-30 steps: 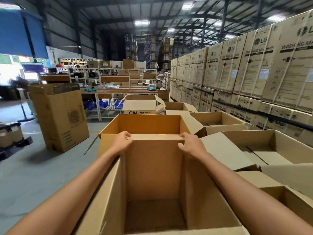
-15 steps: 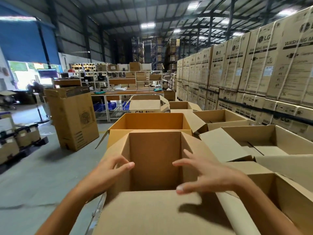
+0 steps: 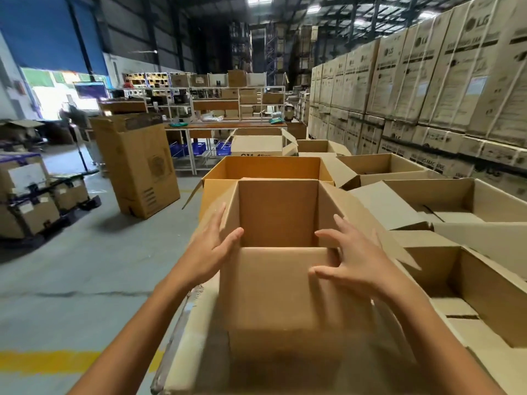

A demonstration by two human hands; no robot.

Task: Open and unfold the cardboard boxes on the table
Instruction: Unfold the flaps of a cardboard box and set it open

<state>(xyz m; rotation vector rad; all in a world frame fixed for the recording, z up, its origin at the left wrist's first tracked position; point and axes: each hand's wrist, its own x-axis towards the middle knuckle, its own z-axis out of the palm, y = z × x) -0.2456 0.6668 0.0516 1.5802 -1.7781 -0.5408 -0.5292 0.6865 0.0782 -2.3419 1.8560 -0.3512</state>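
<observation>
An open brown cardboard box (image 3: pixel 285 289) stands right in front of me, its top flaps spread outward and its inside empty. My left hand (image 3: pixel 212 249) is at the box's near left corner, thumb inside the wall and fingers along the outside. My right hand (image 3: pixel 352 258) is over the near right corner with its fingers spread, holding nothing. Directly behind stands another opened box (image 3: pixel 271 166) with an orange-brown inside. To the right are more opened boxes (image 3: pixel 467 201), one of them (image 3: pixel 484 292) close by my right arm.
A tall cardboard box (image 3: pixel 137 166) stands on the concrete floor at left. Beyond it sits a cart with small boxes (image 3: pixel 34 195). A wall of stacked LG cartons (image 3: pixel 427 81) runs along the right. Worktables and shelves (image 3: pixel 228 109) fill the back. A yellow floor line (image 3: pixel 42 362) is near left.
My hands let go of the far flap and pulled back. They now come in at the box's near corners, the left one closing on the left wall. The view has shifted left.
</observation>
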